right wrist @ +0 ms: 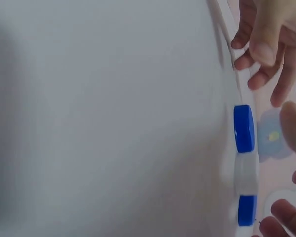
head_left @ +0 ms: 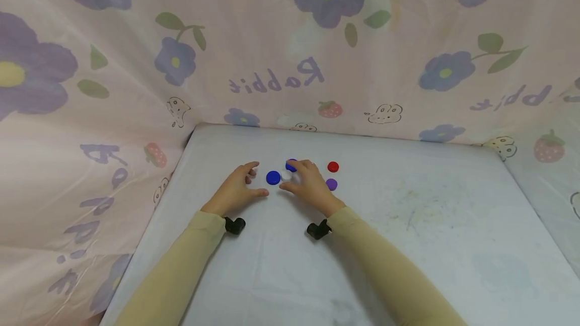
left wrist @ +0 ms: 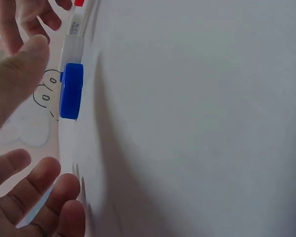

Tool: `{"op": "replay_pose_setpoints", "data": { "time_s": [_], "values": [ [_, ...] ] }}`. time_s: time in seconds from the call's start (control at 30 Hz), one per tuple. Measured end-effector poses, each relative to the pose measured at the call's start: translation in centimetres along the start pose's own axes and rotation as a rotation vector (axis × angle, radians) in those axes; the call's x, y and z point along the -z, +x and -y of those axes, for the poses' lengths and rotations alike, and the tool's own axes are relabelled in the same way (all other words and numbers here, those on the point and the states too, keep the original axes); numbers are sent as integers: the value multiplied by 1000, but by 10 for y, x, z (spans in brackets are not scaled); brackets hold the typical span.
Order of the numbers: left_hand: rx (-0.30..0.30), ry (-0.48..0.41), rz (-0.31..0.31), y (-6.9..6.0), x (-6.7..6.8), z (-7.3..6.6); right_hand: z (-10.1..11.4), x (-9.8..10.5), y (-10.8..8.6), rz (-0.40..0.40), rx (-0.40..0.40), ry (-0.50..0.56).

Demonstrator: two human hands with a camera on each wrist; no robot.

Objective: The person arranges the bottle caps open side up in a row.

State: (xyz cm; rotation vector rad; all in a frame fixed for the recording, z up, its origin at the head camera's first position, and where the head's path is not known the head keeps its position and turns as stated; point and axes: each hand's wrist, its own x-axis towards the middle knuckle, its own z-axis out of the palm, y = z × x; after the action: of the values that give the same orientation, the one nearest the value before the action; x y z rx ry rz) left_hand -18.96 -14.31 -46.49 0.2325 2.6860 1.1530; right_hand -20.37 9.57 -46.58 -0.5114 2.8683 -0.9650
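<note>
Over the left part of the white table, my left hand (head_left: 236,189) hovers with its fingers relaxed and holds nothing. A blue bottle cap (head_left: 273,178) with a ridged edge (left wrist: 72,91) lies on the table just right of its fingertips. My right hand (head_left: 312,185) is also relaxed, its thumb and fingers spread apart above the white cap (head_left: 286,175). That white cap (right wrist: 246,173) stands between the first blue cap (right wrist: 244,128) and a second blue cap (head_left: 291,165). The right fingers partly hide the second blue cap in the head view.
A red cap (head_left: 333,167) and a purple cap (head_left: 332,184) lie right of my right hand. The white table (head_left: 435,265) has greenish smudges on its right side. Flowered cloth (head_left: 272,54) hangs behind the table and along its left side.
</note>
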Motion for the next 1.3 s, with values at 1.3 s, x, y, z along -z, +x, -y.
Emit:
{"op": "replay_pose_setpoints", "data": {
  "time_s": [1.3],
  "values": [
    [-11,46,9,28,-13,0,13,-30,29,44,6,-233]
  ]
}}
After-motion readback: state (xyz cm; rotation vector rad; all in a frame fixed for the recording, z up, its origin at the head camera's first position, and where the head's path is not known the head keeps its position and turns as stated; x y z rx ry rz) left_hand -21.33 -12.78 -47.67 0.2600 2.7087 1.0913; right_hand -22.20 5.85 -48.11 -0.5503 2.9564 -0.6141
